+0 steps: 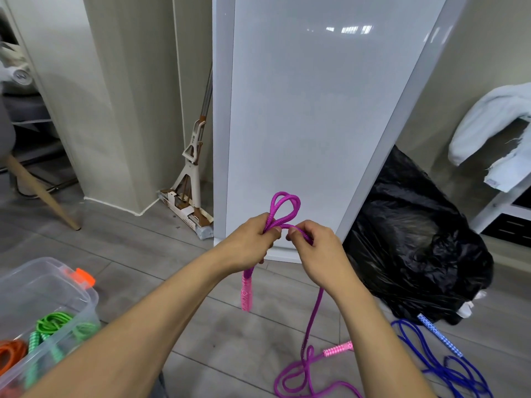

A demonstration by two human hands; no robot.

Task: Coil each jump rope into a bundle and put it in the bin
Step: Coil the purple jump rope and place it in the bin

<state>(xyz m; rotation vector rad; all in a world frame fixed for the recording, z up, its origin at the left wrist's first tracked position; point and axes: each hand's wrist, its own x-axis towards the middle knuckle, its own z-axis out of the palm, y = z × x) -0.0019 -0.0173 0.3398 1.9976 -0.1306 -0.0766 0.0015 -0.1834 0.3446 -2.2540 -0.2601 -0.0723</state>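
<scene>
— While held up before the white panel [301, 110], only partly coiled: purple jump rope [284, 203] in two small loops above the left hand [247, 245], fingers [271, 239] clenched round the gathered strands. One pink handle [247, 294] dangling just below that fist.
— And the right hand [319, 254]?
— Pinching a single strand just beside the left thumb. Trails from there down to the floor [143, 254], lying in loose curls near the second handle [337, 348].
— Risks?
— Probably a snag in those floor curls, jerking the loops out of the fist. Possibly catching the blue rope [448, 369] close by and dragging it along.
— Distance to the bin [43, 282]?
— Low on the left, well apart, with a green rope [54, 326] and an orange rope [11, 354] inside. Likely to spring open on the way unless wrapped tight.
</scene>
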